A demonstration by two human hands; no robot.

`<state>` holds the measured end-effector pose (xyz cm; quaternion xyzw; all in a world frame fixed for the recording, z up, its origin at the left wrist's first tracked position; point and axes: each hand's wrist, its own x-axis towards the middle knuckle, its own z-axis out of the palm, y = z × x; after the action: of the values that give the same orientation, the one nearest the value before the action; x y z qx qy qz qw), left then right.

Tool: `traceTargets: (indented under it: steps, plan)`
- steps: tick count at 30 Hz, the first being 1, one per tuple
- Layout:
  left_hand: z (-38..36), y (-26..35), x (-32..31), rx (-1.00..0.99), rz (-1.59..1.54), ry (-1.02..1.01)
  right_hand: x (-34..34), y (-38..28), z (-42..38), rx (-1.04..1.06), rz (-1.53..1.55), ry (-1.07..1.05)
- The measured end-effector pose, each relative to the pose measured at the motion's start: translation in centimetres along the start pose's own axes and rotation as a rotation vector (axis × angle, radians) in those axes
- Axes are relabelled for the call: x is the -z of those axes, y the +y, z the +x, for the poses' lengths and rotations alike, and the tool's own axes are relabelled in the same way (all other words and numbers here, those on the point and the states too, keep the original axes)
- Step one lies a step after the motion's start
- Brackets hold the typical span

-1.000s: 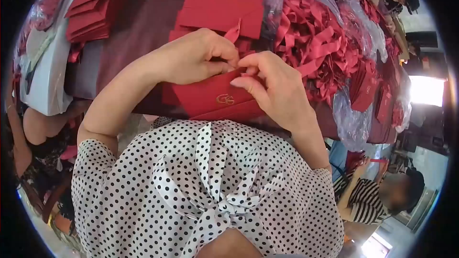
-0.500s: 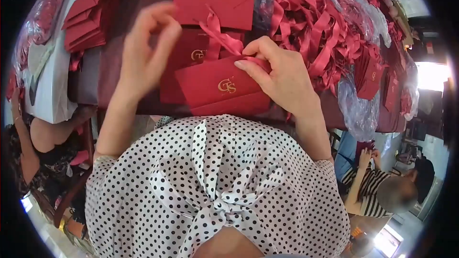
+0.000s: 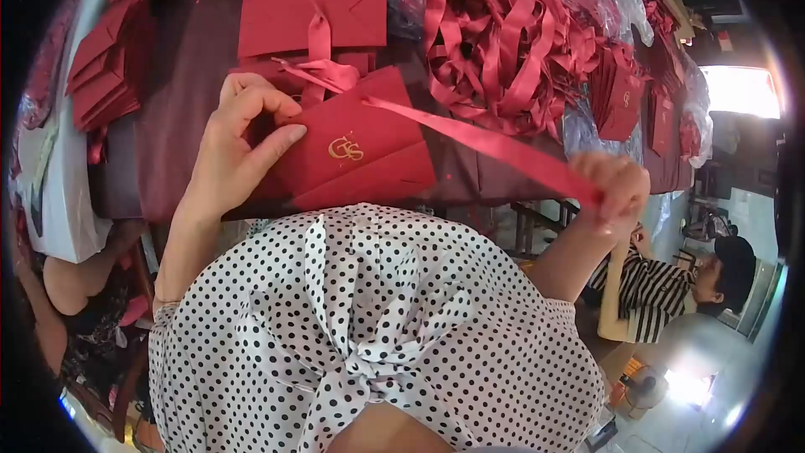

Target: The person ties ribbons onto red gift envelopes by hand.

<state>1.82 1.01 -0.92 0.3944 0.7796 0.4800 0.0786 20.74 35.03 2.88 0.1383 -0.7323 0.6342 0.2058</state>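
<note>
A red paper bag (image 3: 373, 147) with a gold letter print lies at the table's near edge. My left hand (image 3: 239, 143) is closed on its upper left edge, thumb on the front. A red satin ribbon (image 3: 486, 147) comes out near the bag's top edge and stretches down to the right. Its far part is in my closed right hand (image 3: 610, 189), which is slightly blurred. Behind the bag, a looped ribbon end (image 3: 335, 75) lies over other red bags. One larger-looking red bag (image 3: 314, 4) with the same gold print rests farther back.
A heap of red ribbons (image 3: 503, 42) lies on plastic wrap at the back right, beside hanging red bags (image 3: 620, 96). Stacked red bags (image 3: 109, 59) stand at the left. A person in a striped top (image 3: 658, 289) sits at the right; another person's arm shows at left.
My right hand has moved right and down, drawing the ribbon out long. My left hand has come down from the air onto the bag's left edge. The view has shifted right.
</note>
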Motion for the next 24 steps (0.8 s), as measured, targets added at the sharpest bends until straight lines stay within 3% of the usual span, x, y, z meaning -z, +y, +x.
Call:
traceTargets:
  steps: [2,3,8,10,12,15,16,18,20,24]
  plan:
    - [0.3,0.0,0.0,0.029,0.004,-0.023,0.5,-0.4,-0.2,0.098,0.312,-0.13]
    - [0.4,0.0,0.1,0.054,0.013,-0.046,-0.6,-1.1,-0.3,0.058,0.361,-0.048]
    - [0.8,0.1,0.5,-0.019,0.085,-0.101,-3.1,-1.7,1.4,0.074,0.372,-0.163]
    - [0.9,0.2,0.3,-0.03,0.012,-0.142,-5.7,-2.3,2.8,0.111,-0.22,-0.025]
    - [1.2,0.3,-0.2,-0.003,-0.131,-0.111,-8.6,-2.2,5.1,0.111,-0.594,-0.056]
    - [2.0,0.4,-1.0,0.06,-0.311,-0.131,-12.2,0.0,6.8,-0.085,-0.417,-0.202]
    - [2.2,0.5,-1.2,0.086,-0.444,-0.146,-13.0,0.4,7.2,-0.279,-0.29,-0.236]
    - [2.2,0.6,-1.1,0.099,-0.511,-0.181,-14.0,2.7,7.8,-0.332,-0.293,-0.215]
    - [1.9,0.0,-1.2,0.285,-0.685,-0.301,-14.0,4.1,7.3,-0.311,-0.284,-0.228]
    - [1.5,-0.9,-1.2,0.384,-0.909,-0.323,-13.9,4.4,6.9,-0.33,-0.148,-0.225]
